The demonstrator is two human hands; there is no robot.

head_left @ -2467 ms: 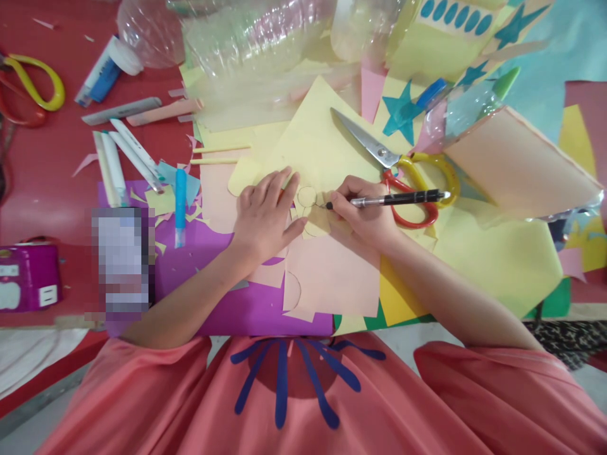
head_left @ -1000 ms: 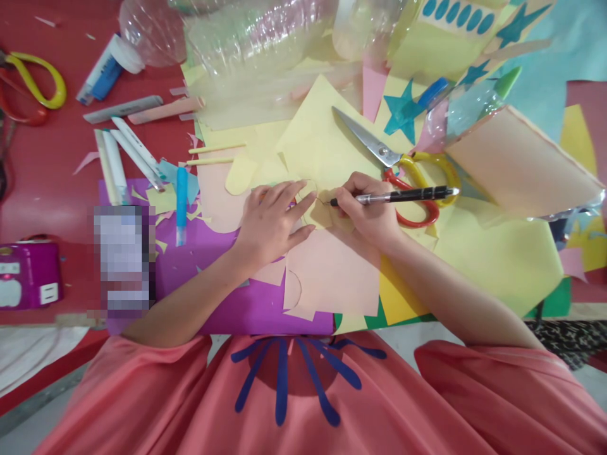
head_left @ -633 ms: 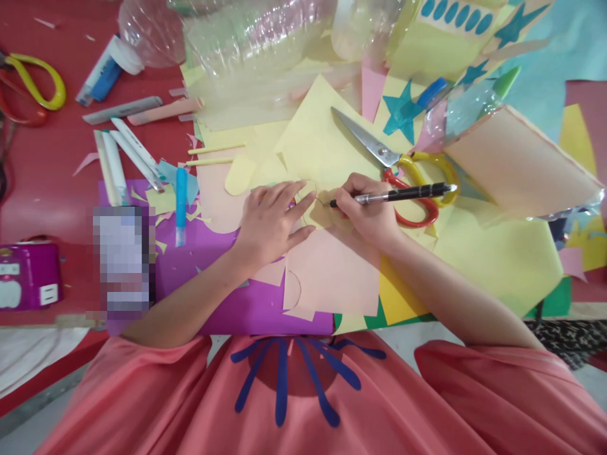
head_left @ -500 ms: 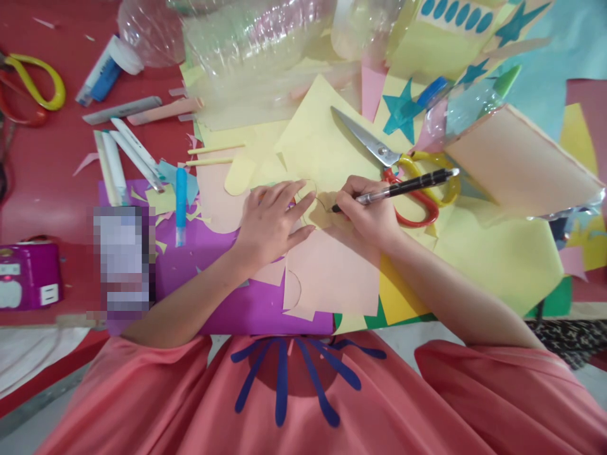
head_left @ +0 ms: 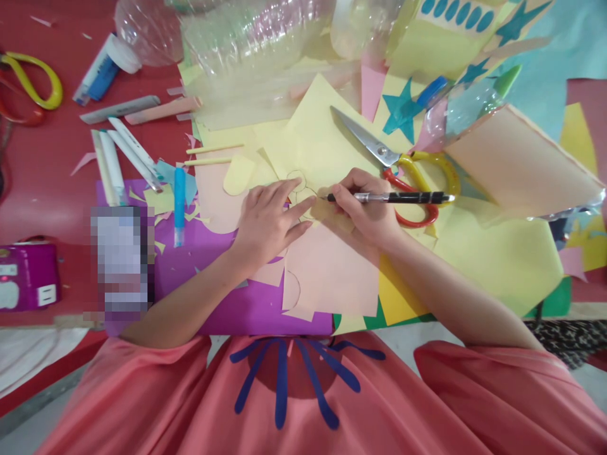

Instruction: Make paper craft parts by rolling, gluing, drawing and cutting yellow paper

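A black pen (head_left: pixel 403 198) with a clear grip is held in my right hand (head_left: pixel 367 205), its tip close to curved lines drawn on a pale yellow sheet (head_left: pixel 322 126). My left hand (head_left: pixel 268 221) lies palm down with fingers spread on the same sheet, beside the drawn rounded outline; part of the outline is hidden under the fingers. Below both hands lies a pale pink sheet (head_left: pixel 336 272) with an arc drawn near its left edge. Just past my right hand rest scissors (head_left: pixel 389 155) with red and yellow handles, blades apart.
Left are several markers (head_left: pixel 135 148), a blue pen (head_left: pixel 179 205), a glue stick (head_left: pixel 102 76), a blurred phone-like device (head_left: pixel 123 259), a purple box (head_left: pixel 28 276) and more scissors (head_left: pixel 42 82). Clear plastic (head_left: pixel 256 50) lies behind; a teal star (head_left: pixel 403 110) and pink-covered panel (head_left: pixel 521 167) are right.
The pen tip has moved left and slightly up, and the pen now lies flatter. The yellow sheet has turned a little, showing more drawn loops by my left fingers.
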